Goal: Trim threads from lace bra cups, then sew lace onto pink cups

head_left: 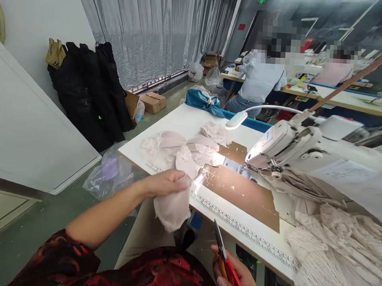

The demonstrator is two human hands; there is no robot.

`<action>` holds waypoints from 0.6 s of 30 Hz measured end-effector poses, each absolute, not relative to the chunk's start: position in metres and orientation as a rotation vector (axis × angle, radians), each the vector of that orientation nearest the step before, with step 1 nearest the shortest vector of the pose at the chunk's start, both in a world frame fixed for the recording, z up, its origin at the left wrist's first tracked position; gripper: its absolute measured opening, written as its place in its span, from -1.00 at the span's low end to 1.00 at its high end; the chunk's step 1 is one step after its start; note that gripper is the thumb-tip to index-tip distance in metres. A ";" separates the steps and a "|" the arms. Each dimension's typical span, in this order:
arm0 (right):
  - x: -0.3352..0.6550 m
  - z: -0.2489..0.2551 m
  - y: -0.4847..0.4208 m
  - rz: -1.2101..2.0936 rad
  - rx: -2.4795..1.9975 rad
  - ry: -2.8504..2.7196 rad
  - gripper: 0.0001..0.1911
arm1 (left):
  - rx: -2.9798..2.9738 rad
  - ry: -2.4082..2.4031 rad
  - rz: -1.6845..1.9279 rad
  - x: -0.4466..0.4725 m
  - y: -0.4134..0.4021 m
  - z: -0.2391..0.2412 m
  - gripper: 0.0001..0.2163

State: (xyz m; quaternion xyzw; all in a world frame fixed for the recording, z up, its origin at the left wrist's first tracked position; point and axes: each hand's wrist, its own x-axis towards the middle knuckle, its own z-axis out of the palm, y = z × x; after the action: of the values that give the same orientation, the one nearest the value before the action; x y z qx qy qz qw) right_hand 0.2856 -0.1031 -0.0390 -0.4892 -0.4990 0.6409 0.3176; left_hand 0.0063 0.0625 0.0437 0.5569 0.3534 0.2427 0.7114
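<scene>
So, the left hand (pixel 165 184) is closed on a pale beige fabric piece (pixel 173 209), which is pinched near its top between thumb and fingers. In the right hand (pixel 244 271) a pair of scissors (pixel 220 239) is gripped, red handles in the palm; whether the blades are fully together can't really be made out. The main thing spatially: the piece is hung just off the near edge of the counter (pixel 179 116), over the lap, up and to the left of the scissors, with a clear gap left between it and the tips. Its long axis is run roughly up and down, the blades are aimed up and a bit left, and the left hand is obviously the nearer one, being right on it. Lookwise it's a soft, rounded, cup-like thing, kinda frayed along the bottom. More pale pieces (pixel 171 140) are spread just beyond, one almost meeting the gripping fingers; whether they're joined can't be told. Farther out, a ruler strip (pixel 237 225) is marked along the near edge, a brown board (pixel 240 189) is laid by the sewing machine (pixel 326 151), and a crumpled fabric heap (pixel 329 255) is piled at the right.
</scene>
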 end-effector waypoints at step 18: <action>0.210 -0.022 -0.028 1.591 -1.169 -1.940 -0.57 | 1.286 0.936 0.657 -0.042 0.006 -0.010 -0.66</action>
State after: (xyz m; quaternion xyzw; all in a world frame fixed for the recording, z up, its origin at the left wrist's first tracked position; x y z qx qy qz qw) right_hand 0.2105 -0.0275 -0.0218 -0.4149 -0.6886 0.5649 0.1857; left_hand -0.0415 0.0058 -0.0097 0.5665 0.4125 0.2895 0.6520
